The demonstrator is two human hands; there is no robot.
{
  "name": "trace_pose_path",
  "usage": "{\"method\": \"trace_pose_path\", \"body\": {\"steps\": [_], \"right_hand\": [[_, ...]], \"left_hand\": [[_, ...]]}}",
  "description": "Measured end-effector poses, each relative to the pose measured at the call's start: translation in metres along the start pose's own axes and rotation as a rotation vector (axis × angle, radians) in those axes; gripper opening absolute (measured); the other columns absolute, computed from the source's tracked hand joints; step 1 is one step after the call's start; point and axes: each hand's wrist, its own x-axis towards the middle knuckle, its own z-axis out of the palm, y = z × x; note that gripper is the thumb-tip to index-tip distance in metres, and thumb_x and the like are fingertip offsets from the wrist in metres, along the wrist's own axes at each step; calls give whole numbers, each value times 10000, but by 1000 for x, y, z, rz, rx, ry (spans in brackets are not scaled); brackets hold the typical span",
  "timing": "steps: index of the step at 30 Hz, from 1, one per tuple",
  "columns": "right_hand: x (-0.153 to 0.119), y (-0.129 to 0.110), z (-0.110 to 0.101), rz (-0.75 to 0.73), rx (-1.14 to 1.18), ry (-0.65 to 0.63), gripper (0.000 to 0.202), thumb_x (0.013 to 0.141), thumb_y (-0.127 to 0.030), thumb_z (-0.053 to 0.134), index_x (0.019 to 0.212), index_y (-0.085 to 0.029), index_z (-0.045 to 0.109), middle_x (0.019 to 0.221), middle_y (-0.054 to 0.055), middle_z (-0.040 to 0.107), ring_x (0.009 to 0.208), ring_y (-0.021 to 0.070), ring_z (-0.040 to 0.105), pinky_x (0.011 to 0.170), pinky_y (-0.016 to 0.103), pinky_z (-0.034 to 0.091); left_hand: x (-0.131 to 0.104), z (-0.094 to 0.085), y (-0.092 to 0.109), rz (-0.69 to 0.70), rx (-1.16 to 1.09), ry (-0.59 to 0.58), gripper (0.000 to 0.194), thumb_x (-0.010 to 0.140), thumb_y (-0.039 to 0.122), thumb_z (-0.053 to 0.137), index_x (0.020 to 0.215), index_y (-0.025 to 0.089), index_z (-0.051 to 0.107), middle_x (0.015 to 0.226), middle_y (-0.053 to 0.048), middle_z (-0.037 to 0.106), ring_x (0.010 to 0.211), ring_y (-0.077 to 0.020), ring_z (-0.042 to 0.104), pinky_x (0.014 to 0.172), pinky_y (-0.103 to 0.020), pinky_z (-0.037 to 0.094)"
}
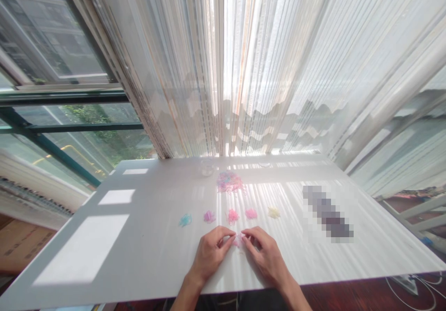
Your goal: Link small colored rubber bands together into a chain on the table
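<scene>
My left hand (214, 248) and my right hand (263, 250) face each other near the front edge of the white table (156, 255). Thumb and forefinger of each are pinched together at a small pink-lilac bunch (238, 240) between them; what exactly the fingertips hold is too small to tell. Beyond the hands lies a row of small piles: blue (185, 219), purple (209, 216), bright pink (232, 216), lighter pink (251, 213) and yellow (273, 212). Farther back sits a larger mixed heap (230, 182) of pink, purple and blue strands.
A clear round container (206, 168) stands at the back, left of the mixed heap. A pixelated dark shape (329, 214) lies on the right of the table. Pale curtains (223, 69) hang behind the table, and a cardboard box (22, 243) is at the far left.
</scene>
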Motion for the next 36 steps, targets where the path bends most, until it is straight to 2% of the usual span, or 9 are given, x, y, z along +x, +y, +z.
{"method": "trace_pose_path", "body": {"steps": [6, 16, 24, 36], "right_hand": [[-1, 1, -1, -53, 20, -3, 235, 1014, -376, 575, 1030, -210, 741, 835, 55, 705, 681, 173, 653, 674, 278, 576], [0, -1, -1, -54, 22, -14, 198, 1010, -318, 577, 946, -217, 734, 828, 42, 687, 688, 169, 649, 674, 262, 567], [0, -3, -2, -42, 40, -6, 252, 1018, -363, 561, 929, -217, 746, 828, 51, 689, 693, 174, 657, 683, 275, 585], [0, -1, -2, -24, 52, -6, 256, 1027, -381, 554, 931, -227, 734, 826, 39, 677, 685, 172, 639, 663, 268, 561]], "left_hand": [[-1, 0, 0, 3, -6, -16, 198, 987, 333, 592, 1020, 231, 759, 952, -46, 765, 763, -160, 682, 736, -270, 573], [0, -2, 4, 81, 35, -27, 180, 963, 268, 607, 1008, 233, 778, 945, -44, 765, 720, -140, 670, 661, -224, 543], [0, -2, 8, 17, 66, -8, 192, 974, 334, 597, 974, 229, 758, 894, -34, 772, 692, -150, 666, 662, -248, 556], [-1, -2, 7, 7, 51, -1, 188, 979, 335, 596, 995, 231, 752, 896, -29, 762, 690, -144, 648, 650, -239, 536]]}}
